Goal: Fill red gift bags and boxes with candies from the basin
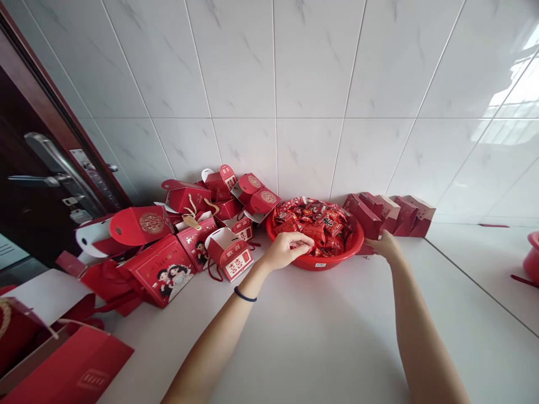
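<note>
A red plastic basin (318, 262) stands against the tiled wall, heaped with red-wrapped sweets (324, 221). My left hand (290, 249) is over its left front rim, fingers bent and pressed together near the sweets; whatever they pinch is hidden. Just right of the basin, my right hand (384, 247) reaches to the foot of a red paper box (362, 216), the leftmost of a leaning row. Its thumb lies over a low red part of the box, and the other fingers are mostly out of sight.
Several red gift boxes (158, 269) with cords and open flaps crowd the left side. A larger red bag (80, 365) is at the lower left. More upright boxes (419, 217) and another red basin (533, 258) are to the right. A door handle (54, 163) juts in at left.
</note>
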`<act>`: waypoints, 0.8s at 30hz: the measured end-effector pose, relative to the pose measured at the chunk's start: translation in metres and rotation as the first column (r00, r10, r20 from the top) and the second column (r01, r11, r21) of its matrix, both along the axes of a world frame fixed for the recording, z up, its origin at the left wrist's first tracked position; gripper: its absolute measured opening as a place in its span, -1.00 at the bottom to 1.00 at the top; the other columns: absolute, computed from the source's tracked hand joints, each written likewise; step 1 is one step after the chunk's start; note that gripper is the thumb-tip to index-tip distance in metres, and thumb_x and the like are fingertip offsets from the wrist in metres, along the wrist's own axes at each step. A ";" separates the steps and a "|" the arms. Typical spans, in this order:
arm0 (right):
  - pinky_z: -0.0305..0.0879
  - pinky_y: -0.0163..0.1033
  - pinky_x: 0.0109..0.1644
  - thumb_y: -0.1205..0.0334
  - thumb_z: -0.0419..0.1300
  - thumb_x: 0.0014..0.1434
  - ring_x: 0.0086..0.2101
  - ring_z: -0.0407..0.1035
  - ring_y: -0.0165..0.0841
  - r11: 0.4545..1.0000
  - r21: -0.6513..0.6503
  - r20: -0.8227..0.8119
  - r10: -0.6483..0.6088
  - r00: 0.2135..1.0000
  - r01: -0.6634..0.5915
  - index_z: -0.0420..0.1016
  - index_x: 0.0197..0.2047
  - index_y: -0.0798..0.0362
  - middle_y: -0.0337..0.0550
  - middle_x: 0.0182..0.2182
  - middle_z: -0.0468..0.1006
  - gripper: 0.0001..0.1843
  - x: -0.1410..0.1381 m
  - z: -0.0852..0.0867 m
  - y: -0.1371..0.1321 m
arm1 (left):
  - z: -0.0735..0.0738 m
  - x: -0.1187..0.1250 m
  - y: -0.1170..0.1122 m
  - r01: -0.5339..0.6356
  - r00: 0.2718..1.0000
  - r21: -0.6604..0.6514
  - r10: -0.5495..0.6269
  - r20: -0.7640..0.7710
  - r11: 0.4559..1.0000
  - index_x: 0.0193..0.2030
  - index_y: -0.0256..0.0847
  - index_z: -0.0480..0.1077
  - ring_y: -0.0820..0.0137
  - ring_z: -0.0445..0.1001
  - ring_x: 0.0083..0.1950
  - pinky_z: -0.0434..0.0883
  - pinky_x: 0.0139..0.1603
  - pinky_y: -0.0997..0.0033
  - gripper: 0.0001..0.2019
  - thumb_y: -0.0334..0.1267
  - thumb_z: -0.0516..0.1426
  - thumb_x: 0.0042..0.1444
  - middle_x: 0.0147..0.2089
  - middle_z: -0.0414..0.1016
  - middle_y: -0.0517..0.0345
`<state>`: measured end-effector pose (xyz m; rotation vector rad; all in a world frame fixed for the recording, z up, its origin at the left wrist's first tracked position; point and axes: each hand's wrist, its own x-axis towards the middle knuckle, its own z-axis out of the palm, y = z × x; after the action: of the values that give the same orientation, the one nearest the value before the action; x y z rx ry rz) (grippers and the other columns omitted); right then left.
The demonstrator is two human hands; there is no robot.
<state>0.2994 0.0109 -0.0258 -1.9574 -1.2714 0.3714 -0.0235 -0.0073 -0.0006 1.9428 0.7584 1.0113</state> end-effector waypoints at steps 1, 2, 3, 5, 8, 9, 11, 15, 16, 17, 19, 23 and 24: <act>0.44 -0.15 -0.42 0.06 0.47 -0.20 -0.38 0.54 -0.07 1.000 -0.015 0.004 -0.015 1.000 0.015 0.50 -0.32 0.04 -0.07 -0.50 0.60 -0.61 0.001 0.004 -0.001 | 0.003 -0.002 -0.001 -0.005 1.000 0.013 0.005 0.000 1.000 -0.19 -0.26 0.62 0.27 0.65 -0.11 0.56 -0.02 0.32 -0.83 -0.32 0.21 0.11 -0.13 0.69 -0.03; 0.45 -0.12 -0.40 0.07 0.47 -0.20 -0.35 0.55 -0.04 0.999 -0.024 0.012 -0.034 0.999 0.035 0.49 -0.33 0.04 -0.04 -0.48 0.60 -0.61 0.002 0.009 -0.003 | 0.007 -0.005 -0.002 -0.015 1.000 0.029 0.015 0.001 0.999 -0.18 -0.26 0.62 0.27 0.65 -0.10 0.56 0.00 0.31 -0.82 -0.31 0.21 0.11 -0.12 0.69 -0.03; 0.46 -0.09 -0.37 0.08 0.45 -0.19 -0.30 0.54 0.00 0.998 -0.028 0.025 -0.055 0.998 0.056 0.48 -0.33 0.04 0.00 -0.44 0.60 -0.63 0.004 0.014 -0.005 | 0.011 -0.008 -0.003 -0.030 1.000 0.046 0.030 0.006 0.999 -0.18 -0.25 0.62 0.27 0.64 -0.08 0.55 0.02 0.31 -0.82 -0.30 0.21 0.12 -0.10 0.69 -0.03; 0.47 -0.02 -0.25 0.09 0.41 -0.13 -0.18 0.53 0.07 0.995 0.010 0.062 -0.096 0.993 0.095 0.50 -0.32 0.03 0.07 -0.35 0.62 -0.69 0.004 0.027 -0.011 | 0.019 -0.014 -0.005 -0.067 0.998 0.068 0.065 0.025 0.995 -0.18 -0.24 0.61 0.25 0.64 -0.06 0.56 0.03 0.29 -0.81 -0.26 0.21 0.12 -0.08 0.68 -0.02; 0.46 0.04 -0.06 0.04 0.34 -0.01 -0.05 0.50 0.06 0.981 0.170 0.111 -0.116 0.987 0.096 0.57 -0.19 0.03 0.06 -0.20 0.65 -0.67 -0.003 0.049 -0.024 | 0.032 -0.024 -0.010 -0.126 0.991 0.091 0.121 0.054 0.988 -0.17 -0.23 0.61 0.23 0.63 -0.02 0.56 0.07 0.26 -0.80 -0.21 0.22 0.14 -0.07 0.68 -0.01; 0.46 0.02 -0.04 0.00 0.32 0.02 -0.07 0.51 0.01 0.976 0.209 0.104 -0.088 0.991 0.065 0.59 -0.16 0.01 0.02 -0.19 0.66 -0.65 -0.008 0.056 -0.030 | 0.036 -0.028 -0.011 -0.145 0.988 0.100 0.139 0.062 0.984 -0.16 -0.23 0.61 0.23 0.62 -0.01 0.55 0.08 0.26 -0.79 -0.20 0.22 0.15 -0.06 0.67 -0.01; 0.49 -0.01 -0.03 -0.04 0.33 0.02 -0.13 0.55 -0.06 0.944 0.326 0.037 0.047 0.998 -0.056 0.63 -0.16 0.01 -0.03 -0.17 0.67 -0.63 -0.021 0.069 -0.041 | 0.042 -0.033 -0.014 -0.178 0.982 0.116 0.170 0.077 0.977 -0.15 -0.24 0.60 0.22 0.62 0.01 0.54 0.10 0.24 -0.78 -0.19 0.21 0.15 -0.05 0.67 -0.01; 0.54 -0.01 -0.03 -0.06 0.33 0.00 -0.15 0.59 -0.08 0.888 0.395 -0.053 0.276 0.960 -0.234 0.67 -0.23 0.00 -0.06 -0.21 0.70 -0.64 -0.048 0.086 -0.059 | 0.054 -0.041 -0.014 -0.198 0.980 0.153 0.189 0.069 0.968 -0.14 -0.26 0.60 0.21 0.61 0.03 0.53 0.13 0.21 -0.78 -0.21 0.20 0.15 -0.03 0.66 -0.03; 0.55 0.00 -0.03 -0.05 0.33 -0.01 -0.16 0.59 -0.08 0.880 0.392 -0.054 0.314 0.948 -0.269 0.67 -0.23 0.01 -0.05 -0.21 0.70 -0.64 -0.053 0.089 -0.062 | 0.058 -0.042 -0.014 -0.198 0.980 0.167 0.192 0.050 0.966 -0.14 -0.26 0.60 0.21 0.62 0.02 0.53 0.12 0.21 -0.78 -0.23 0.20 0.15 -0.03 0.67 -0.03; 0.55 0.01 -0.03 -0.05 0.34 -0.01 -0.18 0.60 -0.09 0.872 0.387 -0.046 0.343 0.938 -0.300 0.67 -0.23 0.02 -0.05 -0.21 0.70 -0.64 -0.057 0.091 -0.065 | 0.062 -0.044 -0.013 -0.199 0.980 0.184 0.198 0.023 0.963 -0.13 -0.27 0.60 0.22 0.62 0.00 0.53 0.11 0.20 -0.78 -0.25 0.19 0.15 -0.04 0.67 -0.03; 0.57 0.04 -0.03 -0.06 0.35 -0.02 -0.22 0.60 -0.10 0.861 0.374 -0.016 0.376 0.926 -0.343 0.67 -0.23 0.02 -0.05 -0.24 0.70 -0.64 -0.063 0.095 -0.070 | 0.072 -0.049 -0.011 -0.204 0.974 0.219 0.220 -0.051 0.954 -0.13 -0.28 0.60 0.24 0.63 -0.03 0.53 0.10 0.20 -0.79 -0.28 0.18 0.15 -0.06 0.67 -0.02; 0.60 0.03 -0.06 -0.06 0.33 0.02 -0.26 0.61 -0.13 0.827 0.355 0.052 0.449 0.892 -0.437 0.68 -0.21 -0.02 -0.09 -0.26 0.71 -0.65 -0.065 0.101 -0.082 | 0.104 -0.074 -0.006 -0.190 0.938 0.273 0.256 -0.232 0.943 -0.12 -0.27 0.60 0.27 0.62 -0.06 0.51 0.10 0.21 -0.78 -0.29 0.21 0.12 -0.08 0.67 0.04; 0.60 0.03 -0.06 -0.07 0.32 0.02 -0.25 0.61 -0.12 0.815 0.350 0.068 0.469 0.881 -0.461 0.68 -0.20 -0.04 -0.10 -0.25 0.71 -0.65 -0.064 0.102 -0.084 | 0.116 -0.084 -0.005 -0.192 0.918 0.278 0.272 -0.289 0.941 -0.11 -0.25 0.60 0.27 0.61 -0.06 0.51 0.09 0.22 -0.77 -0.28 0.23 0.10 -0.09 0.67 0.06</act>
<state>0.2350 -0.0735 0.0762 -1.3196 -1.6750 0.3653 -0.1078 -0.0127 0.1153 2.3094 1.1183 0.9717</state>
